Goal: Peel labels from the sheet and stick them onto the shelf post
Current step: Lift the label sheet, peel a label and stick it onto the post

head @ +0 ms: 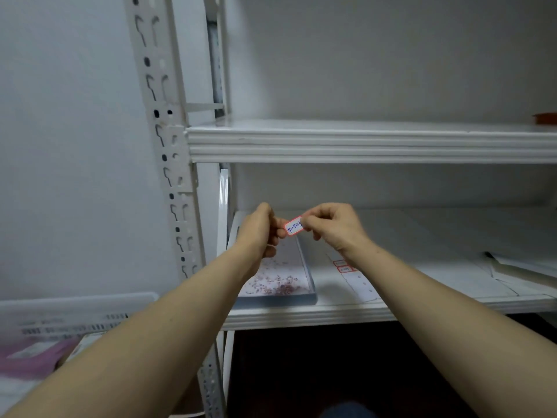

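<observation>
While your left hand (259,230) and right hand (331,227) each pinch one end of the red-bordered label (293,226) between them, it may curl and stick to itself or a hand before reaching the shelf post (170,182), left of both hands.

1. Shallow grey-rimmed rectangular tray (277,300), strewn with pinkish-red paper scraps; lower centre.
2. White slotted plastic basket (75,315); lower left.
3. Orange-red round object (545,118); right edge, partly cropped.

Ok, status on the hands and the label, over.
Left hand and right hand both pinching one red-bordered label, off the sheet. Not yet on shelf post. Nothing in the way of the post.
</observation>
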Motion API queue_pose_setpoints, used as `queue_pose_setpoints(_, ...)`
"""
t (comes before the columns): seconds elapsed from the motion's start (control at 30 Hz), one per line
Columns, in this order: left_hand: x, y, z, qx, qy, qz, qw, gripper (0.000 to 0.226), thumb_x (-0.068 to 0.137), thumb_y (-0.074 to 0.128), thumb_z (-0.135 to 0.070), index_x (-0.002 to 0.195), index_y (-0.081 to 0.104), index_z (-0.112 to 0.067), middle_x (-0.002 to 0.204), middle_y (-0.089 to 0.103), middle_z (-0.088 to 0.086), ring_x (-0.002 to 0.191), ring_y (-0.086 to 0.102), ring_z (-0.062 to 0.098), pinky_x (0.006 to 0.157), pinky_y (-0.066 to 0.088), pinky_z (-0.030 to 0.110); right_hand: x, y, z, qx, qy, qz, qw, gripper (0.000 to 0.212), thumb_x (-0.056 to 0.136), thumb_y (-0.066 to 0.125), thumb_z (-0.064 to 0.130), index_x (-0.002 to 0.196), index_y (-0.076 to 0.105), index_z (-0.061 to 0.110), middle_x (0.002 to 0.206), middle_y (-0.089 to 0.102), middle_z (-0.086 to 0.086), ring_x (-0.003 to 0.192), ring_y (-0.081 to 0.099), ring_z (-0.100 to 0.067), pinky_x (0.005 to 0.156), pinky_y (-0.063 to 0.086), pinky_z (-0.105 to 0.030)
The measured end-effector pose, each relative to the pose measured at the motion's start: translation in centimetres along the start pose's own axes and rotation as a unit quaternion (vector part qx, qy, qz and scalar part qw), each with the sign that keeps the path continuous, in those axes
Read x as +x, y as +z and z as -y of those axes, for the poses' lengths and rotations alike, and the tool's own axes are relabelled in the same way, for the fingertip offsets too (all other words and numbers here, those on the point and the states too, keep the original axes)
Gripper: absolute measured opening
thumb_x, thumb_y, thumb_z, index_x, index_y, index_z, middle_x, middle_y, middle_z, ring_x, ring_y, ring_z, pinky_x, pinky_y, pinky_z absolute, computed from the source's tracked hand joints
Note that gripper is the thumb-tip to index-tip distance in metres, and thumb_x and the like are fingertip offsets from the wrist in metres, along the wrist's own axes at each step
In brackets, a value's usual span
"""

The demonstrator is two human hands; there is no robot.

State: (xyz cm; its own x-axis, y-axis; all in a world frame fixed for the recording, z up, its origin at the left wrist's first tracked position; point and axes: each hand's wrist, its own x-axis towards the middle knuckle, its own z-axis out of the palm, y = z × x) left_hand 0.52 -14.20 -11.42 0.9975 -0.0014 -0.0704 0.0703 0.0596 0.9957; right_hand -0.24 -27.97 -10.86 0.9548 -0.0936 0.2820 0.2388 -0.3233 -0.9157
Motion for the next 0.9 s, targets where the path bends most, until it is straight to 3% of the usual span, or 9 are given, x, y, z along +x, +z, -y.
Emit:
queue_pose_setpoints(0.1, -0.5, -1.6, -1.0, -0.032, 0.031, -0.039, 0.998, 0.037, 0.086, 0.036, -0.021, 0.082, 0.068, -0.003, 0.060, 0.052, 0.002, 0.052, 0.032, 0.013, 0.044, 0.024, 0.022, -0.1, 0.9, 1.7, 0.038, -0.028, -0.021, 0.999, 0.013, 0.082, 0.061, -0.003, 0.075, 0.067, 0.005, 0.055, 0.057, 0.002, 0.036, 0.045, 0.002, 0.043, 0.038, -0.009)
queue_pose_setpoints(0.23, -1.7, -4.0, -2.3, -0.006, 0.099, -0.065, 0.993, 0.012, 0.083, 0.060, -0.016, 0.075, 0.065, -0.009, 0.062, 0.038, 0.001, 0.049, 0.027, 0.012, 0.041, 0.021, 0.020, -0.2, 2.3, 3.8, 0.077, -0.059, -0.017, 0.995, 0.019, 0.082, 0.064, -0.001, 0.069, 0.067, 0.012, 0.051, 0.059, 0.006, 0.035, 0.044, -0.001, 0.044, 0.038, -0.012)
queue_pose_setpoints(0.33, -2.8, -5.3, -3.1, 0.007, 0.133, -0.074, 0.988, 0.006, 0.079, 0.068, -0.013, 0.079, 0.067, -0.007, 0.057, 0.033, -0.001, 0.046, 0.027, 0.010, 0.037, 0.022, 0.017, -0.5, 3.8, 5.2, 0.101, -0.071, -0.003, 0.992, 0.020, 0.081, 0.067, 0.002, 0.067, 0.067, 0.015, 0.050, 0.060, 0.007, 0.037, 0.044, -0.004, 0.046, 0.039, -0.016)
queue_pose_setpoints(0.7, -4.8, -11.3, -6.4, 0.019, 0.193, -0.146, 0.970, 0.005, 0.078, 0.069, -0.012, 0.075, 0.071, -0.008, 0.042, 0.043, -0.011, 0.043, 0.034, 0.007, 0.037, 0.027, 0.016, -1.1, 8.6, 10.1, 0.124, -0.094, 0.048, 0.987, 0.010, 0.079, 0.070, 0.003, 0.072, 0.071, 0.010, 0.059, 0.064, -0.003, 0.034, 0.041, -0.006, 0.042, 0.039, -0.016)
queue_pose_setpoints(0.9, -3.9, -13.3, -9.4, 0.035, 0.229, -0.163, 0.959, 0.006, 0.081, 0.070, -0.010, 0.082, 0.071, -0.004, 0.039, 0.052, -0.017, 0.037, 0.046, -0.007, 0.038, 0.032, 0.005, 0.5, 10.3, 12.6, 0.076, -0.118, 0.008, 0.990, 0.013, 0.076, 0.073, 0.015, 0.064, 0.073, 0.019, 0.063, 0.070, -0.001, 0.036, 0.045, -0.011, 0.053, 0.045, -0.029)
